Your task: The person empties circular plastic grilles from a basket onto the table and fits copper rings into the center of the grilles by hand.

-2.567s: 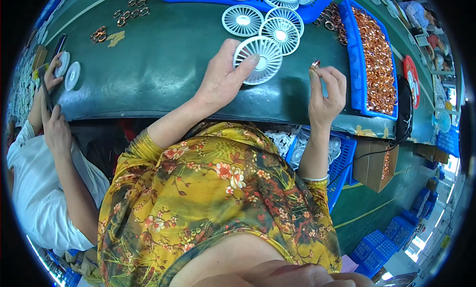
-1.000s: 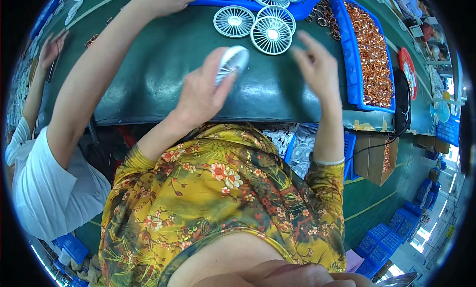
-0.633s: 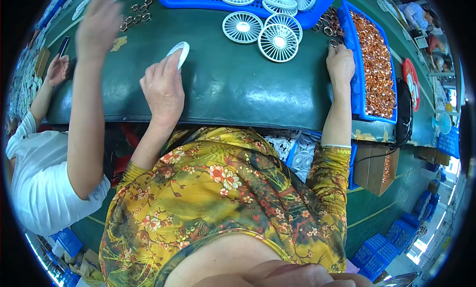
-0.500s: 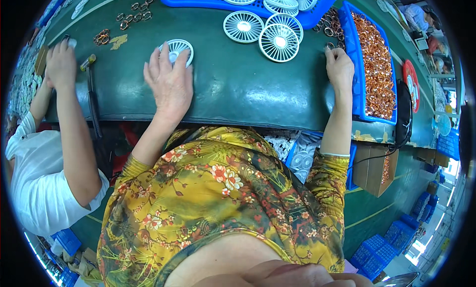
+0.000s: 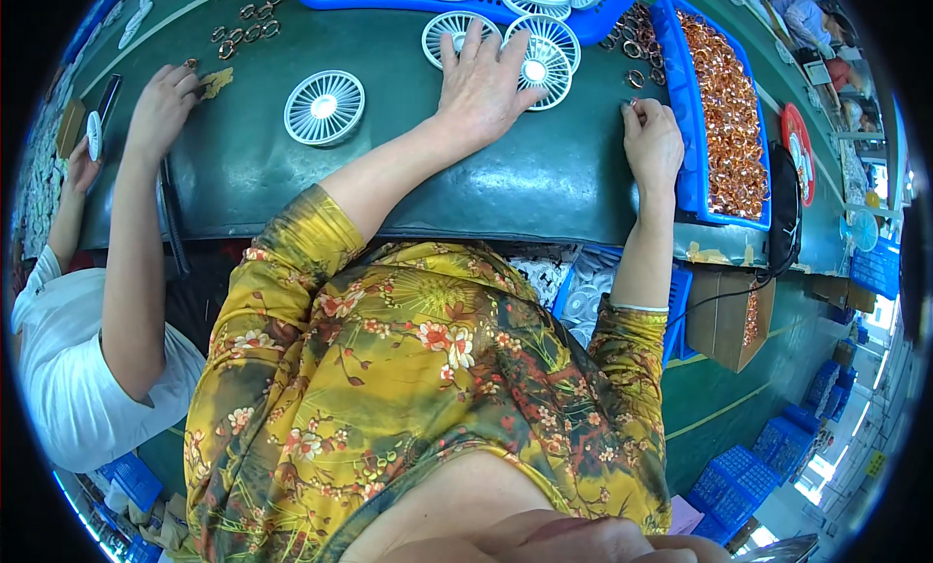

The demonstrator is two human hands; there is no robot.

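My left hand (image 5: 481,91) reaches over a small group of white round fan grilles, its fingers spread and touching or just above them. One grille (image 5: 546,80) lies to the right of the fingers, overlapping another; a third grille (image 5: 449,36) is partly covered by the hand. Farther left, a single white grille (image 5: 325,107) rests alone on the green tabletop. My right hand (image 5: 652,145) is closed in a pinch beside the blue tray; what sits between its fingertips is too small to make out. Shiny dark and copper-coloured rings (image 5: 635,78) lie just beyond it.
A blue tray (image 5: 685,125) heaped with copper-coloured rings stands on the right. At the far side is a blue perforated basket (image 5: 389,1) holding more grilles. On the left a co-worker's hand (image 5: 163,111) reaches near loose rings (image 5: 248,30); the other holds a white round part (image 5: 94,135).
My left hand has let go of the left grille and moved right to the grille group. My right hand stays beside the tray, still pinched. The co-worker's near hand has moved toward the loose rings.
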